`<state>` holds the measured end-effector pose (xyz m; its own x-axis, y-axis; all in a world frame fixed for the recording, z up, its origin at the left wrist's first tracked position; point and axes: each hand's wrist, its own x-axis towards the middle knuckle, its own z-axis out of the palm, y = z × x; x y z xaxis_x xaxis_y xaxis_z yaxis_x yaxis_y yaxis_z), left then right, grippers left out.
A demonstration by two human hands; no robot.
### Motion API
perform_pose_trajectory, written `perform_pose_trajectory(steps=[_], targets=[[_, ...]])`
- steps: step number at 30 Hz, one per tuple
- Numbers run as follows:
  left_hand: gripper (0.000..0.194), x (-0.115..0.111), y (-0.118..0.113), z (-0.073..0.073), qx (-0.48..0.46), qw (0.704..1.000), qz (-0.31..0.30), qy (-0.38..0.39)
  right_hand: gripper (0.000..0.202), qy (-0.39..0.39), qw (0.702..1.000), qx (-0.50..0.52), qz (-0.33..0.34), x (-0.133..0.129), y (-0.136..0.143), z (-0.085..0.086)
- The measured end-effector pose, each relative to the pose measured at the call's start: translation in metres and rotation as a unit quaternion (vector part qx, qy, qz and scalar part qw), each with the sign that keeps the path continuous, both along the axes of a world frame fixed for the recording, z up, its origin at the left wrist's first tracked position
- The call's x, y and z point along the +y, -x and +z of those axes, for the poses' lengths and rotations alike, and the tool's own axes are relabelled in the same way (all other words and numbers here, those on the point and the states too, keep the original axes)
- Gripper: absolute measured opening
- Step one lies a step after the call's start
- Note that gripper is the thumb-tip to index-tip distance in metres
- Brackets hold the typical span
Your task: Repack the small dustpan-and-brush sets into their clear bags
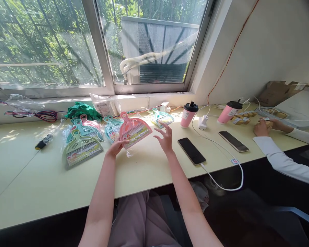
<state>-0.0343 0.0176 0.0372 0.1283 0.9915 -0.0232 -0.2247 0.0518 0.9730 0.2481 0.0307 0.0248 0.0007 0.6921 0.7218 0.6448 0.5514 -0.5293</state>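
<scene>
A pink mini dustpan with a brush and a printed label (135,129) is in my left hand (117,145), which grips its lower left corner above the table. My right hand (165,138) is raised just right of the dustpan, fingers spread and curved, touching nothing. Behind my right hand lies a light green-and-blue dustpan set (162,117). A teal dustpan set (112,127) lies partly hidden behind the pink one. Farther left is a pile of several bagged dustpan sets, with a green one (82,147) in front.
Two phones (192,151) (233,141) lie at right, one with a white cable. Pink cups (187,116) (228,113) and a white charger (202,122) stand behind. A black-and-yellow tool (43,141) lies left. At far right a co-worker's hands (262,128) hold a small item.
</scene>
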Motion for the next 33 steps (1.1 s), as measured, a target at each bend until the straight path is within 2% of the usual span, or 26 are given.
perform_pose_trajectory(steps=[3, 6, 10, 12, 16, 19, 22, 25, 28, 31, 33], targets=[[0.072, -0.001, -0.001, 0.0, 0.01, 1.0, -0.017, 0.006, 0.037, 0.002, 1.0, -0.012, 0.022, -0.002, 0.001, 0.002], [0.066, 0.0, 0.001, -0.002, 0.016, 1.0, -0.018, 0.007, 0.015, 0.0, 0.999, -0.012, 0.047, -0.004, 0.001, 0.004], [0.072, 0.002, 0.007, -0.004, 0.009, 0.999, -0.029, 0.017, 0.007, 0.034, 0.997, 0.034, 0.059, -0.006, 0.002, 0.007], [0.076, 0.003, 0.008, -0.006, 0.019, 0.998, -0.05, 0.023, 0.004, 0.063, 0.993, 0.057, 0.08, -0.006, 0.003, 0.008], [0.077, 0.006, 0.003, -0.01, 0.053, 0.991, -0.113, 0.044, 0.011, 0.102, 0.981, 0.119, 0.117, -0.005, 0.005, 0.007], [0.083, 0.008, -0.006, -0.013, 0.059, 0.989, -0.131, 0.038, 0.014, 0.116, 0.974, 0.173, 0.092, -0.003, 0.007, 0.003], [0.093, 0.008, -0.016, -0.016, 0.058, 0.99, -0.13, 0.022, 0.016, 0.098, 0.975, 0.2, 0.028, -0.002, 0.01, -0.002], [0.098, 0.007, -0.022, -0.019, 0.054, 0.987, -0.149, 0.012, 0.018, 0.063, 0.981, 0.182, -0.032, 0.0, 0.013, -0.008], [0.107, 0.007, -0.025, -0.02, 0.045, 0.987, -0.155, 0.005, 0.021, 0.04, 0.986, 0.147, -0.066, 0.0, 0.016, -0.015], [0.11, 0.006, -0.026, -0.022, 0.039, 0.988, -0.147, 0.01, 0.022, 0.051, 0.986, 0.15, -0.048, 0.003, 0.017, -0.021], [0.11, 0.006, -0.025, -0.023, 0.041, 0.99, -0.136, 0.018, 0.034, 0.094, 0.976, 0.196, -0.003, 0.006, 0.016, -0.025]])
